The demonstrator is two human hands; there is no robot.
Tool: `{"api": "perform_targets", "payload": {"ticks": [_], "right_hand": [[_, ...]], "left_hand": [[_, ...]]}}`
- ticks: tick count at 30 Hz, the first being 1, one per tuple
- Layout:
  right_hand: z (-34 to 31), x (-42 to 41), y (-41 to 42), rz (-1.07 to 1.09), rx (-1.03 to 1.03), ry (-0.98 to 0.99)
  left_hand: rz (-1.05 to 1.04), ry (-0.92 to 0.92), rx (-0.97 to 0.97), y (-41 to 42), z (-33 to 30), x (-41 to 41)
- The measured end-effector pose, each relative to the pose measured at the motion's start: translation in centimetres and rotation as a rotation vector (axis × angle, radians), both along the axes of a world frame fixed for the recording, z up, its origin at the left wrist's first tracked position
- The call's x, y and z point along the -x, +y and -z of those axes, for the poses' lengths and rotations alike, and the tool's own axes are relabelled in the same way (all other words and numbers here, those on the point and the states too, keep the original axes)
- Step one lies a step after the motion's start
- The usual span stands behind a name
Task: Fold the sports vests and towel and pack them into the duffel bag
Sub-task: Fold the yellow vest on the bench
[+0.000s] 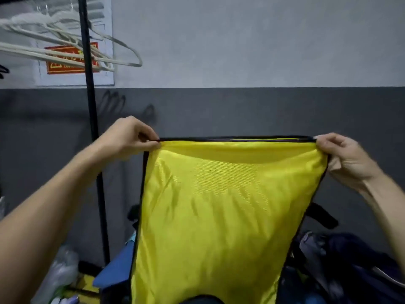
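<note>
Hanging in mid-air at chest height, a yellow mesh sports vest with black edging is held up flat against a two-tone grey wall, its top hem stretched taut between two hands. The left corner of that hem is pinched by the left hand, fingers curled over the black binding with the thumb beneath; the right corner is pinched likewise by the right hand, fingers bent round the edge.

The fabric is judged to be very light, thin and limp: it droops in soft ripples below the hem, a faint sheen suggesting a slippery synthetic weave that would slide out of a loose hold. Nothing fragile is seen. The bound corners are judged the best places to be gripped, since the black binding is firmer than the open mesh and lets the panel be kept square while a fold is made.

Behind the vest's lower edge, a blue item and a heap of dark clothing are partly visible; whether any of it is the duffel bag or the towel cannot be told. A black strap juts out at the right. To the left, a black rack pole rises, with white hangers clustered near its top in front of a red-and-yellow notice on the wall.
</note>
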State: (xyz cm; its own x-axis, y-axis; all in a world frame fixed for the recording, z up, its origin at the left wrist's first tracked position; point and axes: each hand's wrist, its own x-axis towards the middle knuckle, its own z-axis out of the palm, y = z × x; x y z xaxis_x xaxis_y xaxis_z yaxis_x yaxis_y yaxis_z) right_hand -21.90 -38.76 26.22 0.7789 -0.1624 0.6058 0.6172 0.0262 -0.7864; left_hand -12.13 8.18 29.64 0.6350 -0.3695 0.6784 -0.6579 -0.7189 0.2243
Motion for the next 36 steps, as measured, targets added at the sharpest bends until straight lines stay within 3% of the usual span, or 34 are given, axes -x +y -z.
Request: {"api": "perform_targets", "payload": {"ticks": [2,5,8,13,18,25,32,36], "right_hand": [[0.5,-0.4,0.1,0.002,0.071,0.026],[1.1,-0.6,-0.3,0.039,0.103,0.049],[1.6,-0.1,-0.1,0.068,0.117,0.047],[2.2,0.0,-0.5,0.105,0.058,0.060],[2.4,0.4,-1.4,0.118,0.076,0.021],[2.3,0.8,-1.0,0.035,0.224,0.031],[2.7,1.6,-1.4,0.113,0.571,0.122],[2.8,1.5,-1.3,0.097,0.610,0.168]], "left_hand": [[-0.068,-0.121,0.041,-0.7,0.9,-0.8],[-0.024,-0.122,0.165,-1.3,2.0,-1.6],[0.018,-0.011,0.222,-1.2,2.6,-2.3],[0.318,0.231,0.485,-1.6,3.7,-1.8],[0.525,0.325,0.679,-2.0,3.6,-0.6],[0.394,0.088,0.591,-2.8,2.7,-1.0],[0.300,0.029,0.517,-2.7,2.7,-1.7],[0.287,0.017,0.483,-2.8,3.0,-2.2]]}}
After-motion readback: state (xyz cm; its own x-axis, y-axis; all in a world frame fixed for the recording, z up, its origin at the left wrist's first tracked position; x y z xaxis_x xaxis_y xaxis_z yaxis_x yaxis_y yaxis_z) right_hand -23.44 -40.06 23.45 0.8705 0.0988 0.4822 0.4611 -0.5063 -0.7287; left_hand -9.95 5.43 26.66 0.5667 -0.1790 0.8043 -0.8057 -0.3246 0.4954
